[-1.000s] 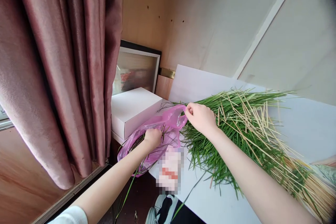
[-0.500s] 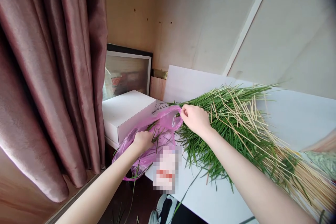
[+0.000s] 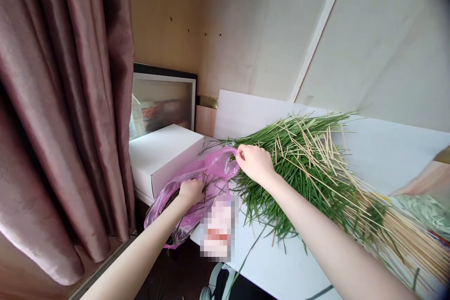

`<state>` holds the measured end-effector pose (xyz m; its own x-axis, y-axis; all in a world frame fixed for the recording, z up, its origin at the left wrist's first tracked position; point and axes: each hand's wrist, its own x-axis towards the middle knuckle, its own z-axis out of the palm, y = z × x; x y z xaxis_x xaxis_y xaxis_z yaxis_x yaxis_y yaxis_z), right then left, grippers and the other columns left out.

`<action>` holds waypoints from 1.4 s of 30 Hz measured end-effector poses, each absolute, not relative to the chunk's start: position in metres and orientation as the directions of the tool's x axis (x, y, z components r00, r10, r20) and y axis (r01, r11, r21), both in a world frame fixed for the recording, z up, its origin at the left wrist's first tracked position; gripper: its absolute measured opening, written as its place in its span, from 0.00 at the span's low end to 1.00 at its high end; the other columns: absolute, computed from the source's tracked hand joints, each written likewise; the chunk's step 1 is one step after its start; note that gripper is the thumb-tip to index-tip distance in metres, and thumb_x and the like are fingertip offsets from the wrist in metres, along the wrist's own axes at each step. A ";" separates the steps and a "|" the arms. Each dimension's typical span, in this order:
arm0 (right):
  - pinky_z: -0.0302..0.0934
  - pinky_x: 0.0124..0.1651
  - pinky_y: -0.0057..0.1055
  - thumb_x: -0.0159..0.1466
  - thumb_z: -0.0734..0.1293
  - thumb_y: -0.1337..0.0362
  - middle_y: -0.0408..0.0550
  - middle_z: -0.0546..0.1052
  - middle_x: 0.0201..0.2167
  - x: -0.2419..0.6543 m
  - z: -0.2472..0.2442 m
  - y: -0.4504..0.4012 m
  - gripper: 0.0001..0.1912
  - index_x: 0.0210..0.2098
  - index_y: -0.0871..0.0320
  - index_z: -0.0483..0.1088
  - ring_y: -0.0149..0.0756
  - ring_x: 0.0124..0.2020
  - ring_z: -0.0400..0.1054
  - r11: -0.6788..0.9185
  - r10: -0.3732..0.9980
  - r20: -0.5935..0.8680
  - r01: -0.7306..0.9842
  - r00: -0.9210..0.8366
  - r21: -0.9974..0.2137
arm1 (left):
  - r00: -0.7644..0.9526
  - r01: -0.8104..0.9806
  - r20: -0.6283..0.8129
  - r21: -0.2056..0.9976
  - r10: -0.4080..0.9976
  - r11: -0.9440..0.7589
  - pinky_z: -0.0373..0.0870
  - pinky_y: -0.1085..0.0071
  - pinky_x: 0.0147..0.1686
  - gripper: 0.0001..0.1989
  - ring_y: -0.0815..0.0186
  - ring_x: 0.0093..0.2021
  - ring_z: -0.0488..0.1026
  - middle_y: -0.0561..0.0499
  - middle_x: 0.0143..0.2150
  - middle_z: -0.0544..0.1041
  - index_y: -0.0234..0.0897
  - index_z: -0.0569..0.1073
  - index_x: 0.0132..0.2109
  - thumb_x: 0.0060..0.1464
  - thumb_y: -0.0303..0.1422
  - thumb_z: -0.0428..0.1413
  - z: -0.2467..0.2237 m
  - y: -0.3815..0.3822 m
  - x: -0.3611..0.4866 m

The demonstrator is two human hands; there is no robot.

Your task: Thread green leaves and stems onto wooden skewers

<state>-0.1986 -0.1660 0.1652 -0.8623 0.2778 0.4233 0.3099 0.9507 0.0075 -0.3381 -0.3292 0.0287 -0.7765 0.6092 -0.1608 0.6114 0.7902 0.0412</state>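
A right hand (image 3: 255, 165) pinches the handle of a translucent pink plastic bag (image 3: 220, 168); a left hand (image 3: 191, 193) presses into the bag, its grip hidden. A long bundle of green grass blades and pale wooden sticks (image 3: 302, 164) lies just beside the bag on a white tabletop (image 3: 281, 267).

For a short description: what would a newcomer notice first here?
A large bundle of green grass stalks mixed with wooden sticks spreads across the white surface at the right. Just left of it, the right hand pinches the handle of a pink plastic bag, and the left hand rests at the bag's opening. A pink curtain hangs at the left.
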 end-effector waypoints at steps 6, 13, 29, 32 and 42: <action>0.61 0.37 0.30 0.73 0.60 0.64 0.47 0.83 0.41 -0.197 0.165 -0.162 0.12 0.40 0.54 0.75 0.42 0.39 0.77 0.949 0.283 0.417 0.315 -0.864 0.008 | -0.774 0.600 -0.183 0.096 0.607 0.794 0.75 0.56 0.49 0.15 0.59 0.48 0.76 0.45 0.50 0.77 0.33 0.75 0.51 0.64 0.40 0.58 0.041 -0.336 -0.349; 0.61 0.37 0.30 0.72 0.61 0.63 0.47 0.83 0.40 -0.195 0.161 -0.159 0.12 0.39 0.54 0.76 0.42 0.38 0.77 0.949 0.285 0.426 0.316 -0.859 0.003 | -0.765 0.625 -0.088 0.137 0.637 0.769 0.71 0.64 0.41 0.11 0.54 0.46 0.77 0.44 0.43 0.80 0.36 0.76 0.43 0.59 0.38 0.57 0.063 -0.345 -0.342; 0.54 0.31 0.31 0.73 0.60 0.64 0.42 0.82 0.35 -0.201 0.163 -0.156 0.12 0.38 0.53 0.75 0.38 0.34 0.76 0.949 0.295 0.550 0.309 -0.781 -0.070 | -0.753 0.646 -0.131 0.044 0.645 0.762 0.73 0.55 0.51 0.16 0.49 0.52 0.77 0.36 0.49 0.80 0.31 0.78 0.45 0.61 0.41 0.57 0.033 -0.341 -0.312; 0.52 0.30 0.31 0.72 0.61 0.64 0.43 0.83 0.35 -0.200 0.164 -0.159 0.11 0.37 0.53 0.75 0.39 0.34 0.76 0.950 0.284 0.561 0.306 -0.778 -0.057 | -0.753 0.642 -0.166 0.023 0.636 0.766 0.73 0.53 0.52 0.16 0.55 0.52 0.76 0.41 0.50 0.79 0.31 0.77 0.48 0.62 0.41 0.59 0.036 -0.336 -0.313; 0.50 0.29 0.31 0.72 0.61 0.63 0.44 0.82 0.35 -0.199 0.159 -0.154 0.11 0.37 0.53 0.75 0.41 0.32 0.76 0.945 0.286 0.572 0.325 -0.769 -0.036 | -0.762 0.639 -0.154 -0.020 0.629 0.769 0.75 0.55 0.50 0.15 0.59 0.49 0.76 0.44 0.51 0.77 0.33 0.75 0.51 0.65 0.39 0.58 0.073 -0.340 -0.326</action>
<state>-0.1991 -0.1542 0.1593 -0.7687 0.2859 0.5722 0.3245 0.9452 -0.0363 -0.3260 -0.3397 0.0728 -0.7620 0.6291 -0.1537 0.6390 0.7690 -0.0200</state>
